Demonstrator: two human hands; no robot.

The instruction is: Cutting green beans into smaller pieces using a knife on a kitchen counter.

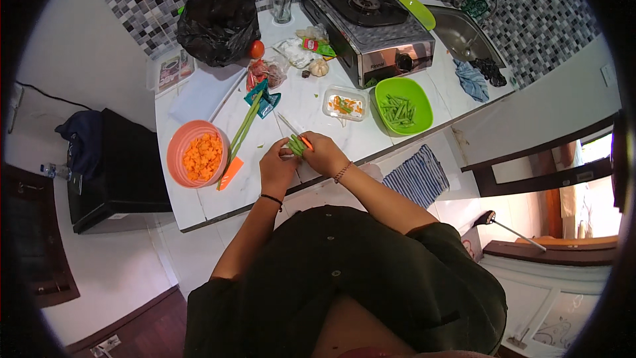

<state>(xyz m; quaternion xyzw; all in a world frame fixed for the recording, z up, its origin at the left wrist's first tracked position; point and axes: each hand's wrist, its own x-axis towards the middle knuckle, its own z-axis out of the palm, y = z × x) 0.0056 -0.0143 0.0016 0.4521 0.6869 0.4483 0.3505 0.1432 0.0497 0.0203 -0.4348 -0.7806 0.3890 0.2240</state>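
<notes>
My left hand [277,166] is closed around a small bunch of cut green beans [296,146] at the counter's front edge. Right beside it, my right hand [324,156] grips a small knife [289,124] by its orange handle, the blade pointing away from me and to the left. The two hands almost meet over the beans, and the fingertips are partly hidden. To the left, long uncut green beans [244,129] lie on the counter. A lime-green bowl [426,119] at the right holds cut bean pieces.
A pink bowl [173,167] of diced carrot stands left, touching an orange card [230,174]. Beyond my hands are a clear tub [327,107] of vegetable bits, a garlic bulb [318,67], a tomato [256,49], a black plastic bag [218,23] and a gas stove [371,46]. A sink [457,30] lies far right.
</notes>
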